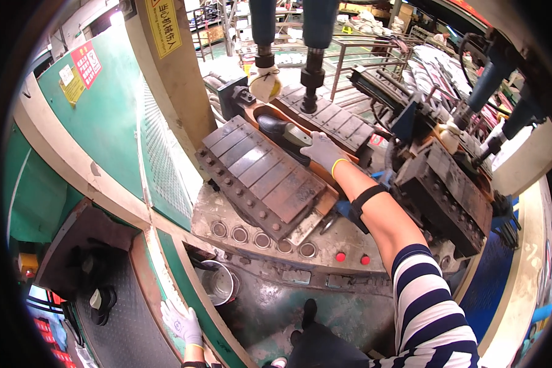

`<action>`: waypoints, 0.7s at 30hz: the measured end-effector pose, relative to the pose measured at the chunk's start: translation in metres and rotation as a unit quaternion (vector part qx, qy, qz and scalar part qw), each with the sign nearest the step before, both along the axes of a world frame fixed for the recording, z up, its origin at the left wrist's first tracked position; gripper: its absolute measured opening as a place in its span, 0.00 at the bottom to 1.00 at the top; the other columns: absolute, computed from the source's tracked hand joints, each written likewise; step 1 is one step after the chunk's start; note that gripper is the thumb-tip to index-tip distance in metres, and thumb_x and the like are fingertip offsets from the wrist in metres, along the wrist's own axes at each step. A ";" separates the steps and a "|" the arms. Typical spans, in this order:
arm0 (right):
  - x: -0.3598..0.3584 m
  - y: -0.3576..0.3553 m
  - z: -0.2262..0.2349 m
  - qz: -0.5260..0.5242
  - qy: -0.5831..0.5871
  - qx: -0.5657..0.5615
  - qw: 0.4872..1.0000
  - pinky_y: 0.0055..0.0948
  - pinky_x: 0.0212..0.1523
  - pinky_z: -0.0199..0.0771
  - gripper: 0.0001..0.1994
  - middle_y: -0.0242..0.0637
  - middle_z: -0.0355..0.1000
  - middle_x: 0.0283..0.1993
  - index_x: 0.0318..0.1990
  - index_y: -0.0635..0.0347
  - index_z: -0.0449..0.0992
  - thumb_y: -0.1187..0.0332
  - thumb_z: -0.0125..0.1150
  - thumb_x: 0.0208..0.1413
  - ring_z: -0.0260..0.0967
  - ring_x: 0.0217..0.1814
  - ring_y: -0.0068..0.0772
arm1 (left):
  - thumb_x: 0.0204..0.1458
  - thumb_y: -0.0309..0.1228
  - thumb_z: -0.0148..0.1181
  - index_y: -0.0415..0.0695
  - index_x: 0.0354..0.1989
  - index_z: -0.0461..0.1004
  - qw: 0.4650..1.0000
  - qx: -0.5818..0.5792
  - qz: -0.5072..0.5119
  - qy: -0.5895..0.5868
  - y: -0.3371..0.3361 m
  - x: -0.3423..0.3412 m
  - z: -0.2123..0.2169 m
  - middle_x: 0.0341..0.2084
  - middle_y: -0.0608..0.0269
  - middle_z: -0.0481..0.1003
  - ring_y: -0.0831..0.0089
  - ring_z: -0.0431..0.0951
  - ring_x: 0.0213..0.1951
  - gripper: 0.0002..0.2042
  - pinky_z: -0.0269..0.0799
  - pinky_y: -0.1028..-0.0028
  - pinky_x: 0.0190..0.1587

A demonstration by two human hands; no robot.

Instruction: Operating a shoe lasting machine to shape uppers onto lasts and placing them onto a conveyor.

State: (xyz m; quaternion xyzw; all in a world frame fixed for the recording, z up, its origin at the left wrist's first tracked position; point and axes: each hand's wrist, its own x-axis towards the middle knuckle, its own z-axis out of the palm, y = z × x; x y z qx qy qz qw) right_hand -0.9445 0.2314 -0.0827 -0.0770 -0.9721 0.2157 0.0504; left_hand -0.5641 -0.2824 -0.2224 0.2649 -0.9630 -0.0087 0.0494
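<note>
Head view, clock read from its middle: dark shoe (273, 127) at 12 o'clock, lying in the slot between 2 segmented metal blocks (254, 168). Right hand (322, 150), pale glove, toward 1 o'clock, reaches the shoe's near end, apparently touching; cannot tell whether the fingers close on it. Left hand (184, 324) at 7 o'clock, fingers apart, beside a green-sided ledge (193, 294), nothing visible in its grip. Chief hazard, in my judgement: crushing. Bare ram (313, 73) toward 1 o'clock and wrapped ram (265, 86) at 12 hang over the slot; either dropping, or the blocks closing, would trap the fingers. Possible cause: a knock on the 2 red buttons (340, 257) near 5 o'clock, though their function is not shown. Dark armband (371, 195) could snag on nearby metalwork. A shoe seated askew might slip or crease under load. Bucket (219, 283) near 7 o'clock: a careless step could tip it.
</note>
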 end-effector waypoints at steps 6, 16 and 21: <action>-0.061 -0.001 -0.029 0.045 -0.034 0.012 0.998 0.37 0.55 0.74 0.36 0.51 0.75 0.52 0.51 0.64 0.72 0.49 0.72 0.35 0.73 0.56 0.47 | 0.44 0.39 0.65 0.40 0.70 0.50 1.000 0.013 0.013 0.009 0.003 -0.006 0.000 0.70 0.50 0.51 0.54 0.48 0.71 0.44 0.40 0.56 0.72; -0.046 -0.031 0.009 0.024 -0.034 0.139 0.989 0.42 0.53 0.73 0.33 0.43 0.76 0.51 0.55 0.54 0.69 0.51 0.69 0.40 0.74 0.55 0.45 | 0.42 0.38 0.66 0.40 0.69 0.52 0.999 0.031 0.017 0.013 0.002 -0.007 -0.002 0.69 0.48 0.52 0.54 0.49 0.71 0.44 0.41 0.56 0.72; -0.020 -0.021 0.027 0.024 -0.004 0.217 0.976 0.43 0.52 0.73 0.31 0.42 0.75 0.50 0.57 0.54 0.67 0.54 0.65 0.44 0.74 0.54 0.45 | 0.43 0.39 0.65 0.41 0.70 0.51 0.999 0.033 0.009 0.021 0.000 -0.005 -0.006 0.70 0.49 0.52 0.55 0.48 0.72 0.44 0.40 0.56 0.72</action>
